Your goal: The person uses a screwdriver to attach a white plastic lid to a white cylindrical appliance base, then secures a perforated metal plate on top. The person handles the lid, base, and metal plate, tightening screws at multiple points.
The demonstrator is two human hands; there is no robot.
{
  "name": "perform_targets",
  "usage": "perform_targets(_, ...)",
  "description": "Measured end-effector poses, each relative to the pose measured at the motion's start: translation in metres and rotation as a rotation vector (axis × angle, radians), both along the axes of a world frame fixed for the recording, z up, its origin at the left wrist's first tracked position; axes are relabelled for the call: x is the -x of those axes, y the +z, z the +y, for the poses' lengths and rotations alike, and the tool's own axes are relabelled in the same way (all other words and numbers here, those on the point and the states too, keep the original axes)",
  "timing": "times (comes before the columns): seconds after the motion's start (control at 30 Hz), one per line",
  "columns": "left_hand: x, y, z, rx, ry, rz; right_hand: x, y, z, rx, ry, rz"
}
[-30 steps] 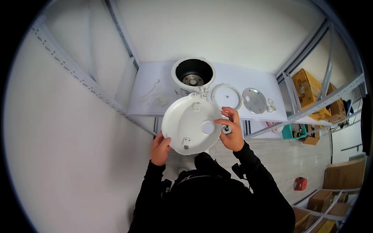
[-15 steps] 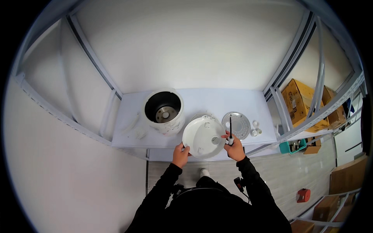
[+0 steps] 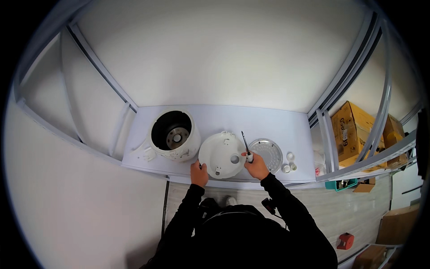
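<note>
A round white plastic lid (image 3: pixel 219 154), apparently off a rice cooker, lies over the front of the table with a hole in its right part. My left hand (image 3: pixel 199 174) is closed on its lower left rim. In my right hand (image 3: pixel 257 167), at the lid's right edge, is a screwdriver (image 3: pixel 246 144) with a light handle; its dark shaft points up and away. Left of the lid stands the white rice cooker body (image 3: pixel 191 142), open on top, with a metal heating plate (image 3: pixel 177 138) inside. A perforated metal disc (image 3: pixel 271 154) rests just right of the screwdriver.
Small white round parts (image 3: pixel 286 168) stand right of the disc on the white table (image 3: pixel 251 117). White plastic pieces (image 3: pixel 147 152) lie at the left. Metal frame posts (image 3: pixel 101 67) flank the table. Beyond the right post are a yellow carton (image 3: pixel 351 134) and a teal bin (image 3: pixel 331 185).
Both hands have moved slightly left with the lid, bringing it down toward the table. The lid's hole and brackets show more plainly. The screwdriver now leans left. My view has shifted a little.
</note>
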State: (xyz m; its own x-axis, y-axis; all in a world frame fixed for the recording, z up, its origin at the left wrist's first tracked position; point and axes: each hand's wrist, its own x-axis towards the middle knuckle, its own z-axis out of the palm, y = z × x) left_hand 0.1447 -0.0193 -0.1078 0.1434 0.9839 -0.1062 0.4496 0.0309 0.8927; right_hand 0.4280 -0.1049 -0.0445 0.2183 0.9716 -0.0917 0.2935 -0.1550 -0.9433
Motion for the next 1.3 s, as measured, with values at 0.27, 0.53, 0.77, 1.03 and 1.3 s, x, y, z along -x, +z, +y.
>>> perform_targets(0.27,0.000,-0.018,-0.002,-0.091,0.052,-0.038,-0.009,-0.002,0.010,-0.093,-0.011,-0.204)
perform_targets(0.53,0.016,0.053,-0.018,-0.112,0.211,0.105,-0.031,0.080,0.008,0.084,0.185,-0.286)
perform_targets(0.77,0.041,0.098,-0.010,-0.451,0.380,0.153,-0.005,0.129,0.019,-0.353,0.119,-0.311)
perform_targets(1.03,0.075,0.134,0.008,-0.501,0.535,0.015,0.014,0.170,0.048,-0.577,0.312,-0.129)
perform_targets(1.3,0.113,0.147,0.049,-0.588,0.438,-0.059,0.088,0.206,0.061,-0.415,0.287,0.155)
